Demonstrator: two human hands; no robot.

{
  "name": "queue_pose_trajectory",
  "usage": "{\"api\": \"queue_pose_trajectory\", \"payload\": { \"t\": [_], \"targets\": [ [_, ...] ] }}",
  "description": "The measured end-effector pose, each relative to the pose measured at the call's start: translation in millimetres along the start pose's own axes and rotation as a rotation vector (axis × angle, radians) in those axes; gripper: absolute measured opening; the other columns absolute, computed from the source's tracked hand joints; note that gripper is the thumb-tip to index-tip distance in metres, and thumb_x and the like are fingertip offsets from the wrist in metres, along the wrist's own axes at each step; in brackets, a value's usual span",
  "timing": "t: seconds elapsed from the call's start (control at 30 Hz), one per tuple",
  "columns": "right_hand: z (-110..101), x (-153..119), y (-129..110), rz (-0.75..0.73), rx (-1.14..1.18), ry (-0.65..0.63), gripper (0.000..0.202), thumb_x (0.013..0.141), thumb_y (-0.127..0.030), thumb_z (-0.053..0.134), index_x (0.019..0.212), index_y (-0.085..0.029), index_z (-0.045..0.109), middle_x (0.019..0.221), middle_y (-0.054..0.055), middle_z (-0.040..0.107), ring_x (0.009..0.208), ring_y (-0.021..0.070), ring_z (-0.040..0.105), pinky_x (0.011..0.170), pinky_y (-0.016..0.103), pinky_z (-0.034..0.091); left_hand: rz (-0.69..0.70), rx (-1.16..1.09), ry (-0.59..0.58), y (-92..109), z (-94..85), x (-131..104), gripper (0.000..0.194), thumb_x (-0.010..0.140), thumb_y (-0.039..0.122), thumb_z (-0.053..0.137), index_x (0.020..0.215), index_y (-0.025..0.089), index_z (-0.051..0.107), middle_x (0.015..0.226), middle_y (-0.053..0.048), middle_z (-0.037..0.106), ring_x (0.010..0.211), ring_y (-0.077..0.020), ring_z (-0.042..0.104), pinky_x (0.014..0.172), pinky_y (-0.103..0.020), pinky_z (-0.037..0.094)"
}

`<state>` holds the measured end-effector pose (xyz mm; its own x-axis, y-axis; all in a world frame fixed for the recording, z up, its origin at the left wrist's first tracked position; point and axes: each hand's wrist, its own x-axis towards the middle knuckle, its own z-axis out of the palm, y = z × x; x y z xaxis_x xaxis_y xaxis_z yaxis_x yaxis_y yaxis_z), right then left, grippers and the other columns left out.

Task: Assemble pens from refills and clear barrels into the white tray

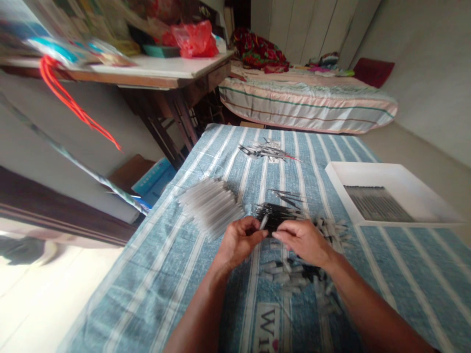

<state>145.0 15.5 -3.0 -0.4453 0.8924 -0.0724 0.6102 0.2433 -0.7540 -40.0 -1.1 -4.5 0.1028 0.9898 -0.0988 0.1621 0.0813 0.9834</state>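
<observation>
My left hand (243, 239): pinching a small, slim grey piece (264, 223) between thumb and finger. My right hand (302, 239): closing thumb to fingertip just beside it, contents unclear. Beyond both: thin black rods (281, 214), lying heaped on the blue-and-white striped surface (154, 274). Left of my left hand: translucent grey tubes (211, 206), lying side by side.

Pinched in left hand (239, 241): small light-grey piece (264, 222), tilted. Just beyond, heaped on surface (147, 289): thin black rods (281, 212). Leftward, laid side by side: pale translucent tubes (211, 205). Scattered nearer, loosely: short grey-and-black pieces (290, 275).
</observation>
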Motion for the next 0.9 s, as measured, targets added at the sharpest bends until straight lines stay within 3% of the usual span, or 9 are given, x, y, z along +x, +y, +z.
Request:
{"api": "queue_pose_trajectory", "payload": {
  "t": [0.1, 0.2, 0.3, 0.37, 0.47, 0.6, 0.77, 0.9],
  "targets": [
    [7.6, -0.3, -5.4, -0.072, -0.364, -0.117, 0.016, 0.083, -0.03, 0.057, 0.081, -0.018, 0.068, 0.068, 0.004, 0.07, 0.066, 0.0168, 0.064, 0.058, 0.022, 0.039, -0.048, -0.143, 0.13, -0.6, -0.5, 2.2, 0.021, 0.065, 0.028, 0.07, 0.063, 0.015, 0.054, 0.051, 0.005, 0.051, 0.044, -0.0059, 0.039, 0.043, -0.019, 0.028],
    [16.6, 0.7, -13.3, -0.091, -0.666, -0.224, 0.018, 0.084, -0.026, 0.053, 0.087, -0.016, 0.067, 0.078, 0.011, 0.072, 0.073, 0.0234, 0.067, 0.061, 0.027, 0.041, -0.081, -0.247, 0.206, -1.5, -1.2, 3.2, 0.023, 0.066, 0.029, 0.071, 0.066, 0.016, 0.053, 0.053, 0.002, 0.06, 0.038, -0.0056, 0.041, 0.04, -0.018, 0.029],
    [20.9, 2.2, -17.4, -0.12, -0.75, -0.273, 0.02, 0.085, -0.02, 0.047, 0.086, -0.016, 0.066, 0.078, 0.013, 0.072, 0.072, 0.0236, 0.068, 0.06, 0.027, 0.04, -0.08, -0.332, 0.251, -0.8, -3.0, 3.3, 0.024, 0.066, 0.03, 0.072, 0.067, 0.016, 0.052, 0.054, 0.002, 0.064, 0.034, -0.0043, 0.041, 0.037, -0.017, 0.028],
    [20.3, 2.2, -16.0, -0.12, -0.723, -0.239, 0.017, 0.083, -0.019, 0.047, 0.084, -0.016, 0.064, 0.076, 0.011, 0.071, 0.069, 0.0219, 0.067, 0.058, 0.026, 0.038, -0.083, -0.393, 0.269, -0.3, -4.9, 3.6, 0.025, 0.066, 0.03, 0.073, 0.068, 0.016, 0.052, 0.055, 0.001, 0.065, 0.033, -0.0042, 0.042, 0.036, -0.016, 0.028],
    [16.3, -1.5, -9.9, -0.095, -0.514, -0.104, 0.013, 0.079, -0.02, 0.051, 0.085, -0.017, 0.062, 0.065, 0.004, 0.067, 0.058, 0.0157, 0.06, 0.054, 0.024, 0.034, -0.083, -0.484, 0.319, -0.1, -8.0, 4.6, 0.027, 0.066, 0.031, 0.074, 0.068, 0.016, 0.051, 0.056, 0.001, 0.066, 0.034, -0.0043, 0.044, 0.035, -0.015, 0.028],
    [12.8, -13.4, -1.4, -0.124, 0.047, -0.006, 0.012, 0.079, -0.02, 0.048, 0.082, -0.017, 0.06, 0.05, -0.004, 0.053, 0.044, 0.009, 0.044, 0.046, 0.021, 0.029, -0.083, -0.599, 0.354, 1.4, -10.2, 5.6, 0.025, 0.064, 0.028, 0.075, 0.07, 0.015, 0.055, 0.058, 0.001, 0.067, 0.035, -0.0037, 0.046, 0.036, -0.014, 0.029],
    [20.0, -25.6, 8.9, -0.087, 0.662, 0.058, 0.014, 0.08, -0.026, 0.056, 0.087, -0.016, 0.062, 0.06, 0.0, 0.063, 0.046, 0.0091, 0.048, 0.046, 0.021, 0.037, -0.081, -0.681, 0.348, 2.5, -10.0, 5.8, 0.023, 0.063, 0.025, 0.074, 0.076, 0.014, 0.059, 0.06, 0.0, 0.067, 0.036, -0.0046, 0.048, 0.036, -0.014, 0.031],
    [30.1, -26.1, 15.2, -0.098, 0.937, 0.087, 0.008, 0.08, -0.024, 0.06, 0.085, -0.018, 0.061, 0.067, 0.002, 0.068, 0.049, 0.0098, 0.054, 0.048, 0.021, 0.041, -0.066, -0.713, 0.351, 1.6, -9.3, 6.0, 0.022, 0.064, 0.024, 0.074, 0.074, 0.014, 0.057, 0.06, -0.001, 0.067, 0.036, -0.0052, 0.049, 0.036, -0.014, 0.032]
  ]
}}
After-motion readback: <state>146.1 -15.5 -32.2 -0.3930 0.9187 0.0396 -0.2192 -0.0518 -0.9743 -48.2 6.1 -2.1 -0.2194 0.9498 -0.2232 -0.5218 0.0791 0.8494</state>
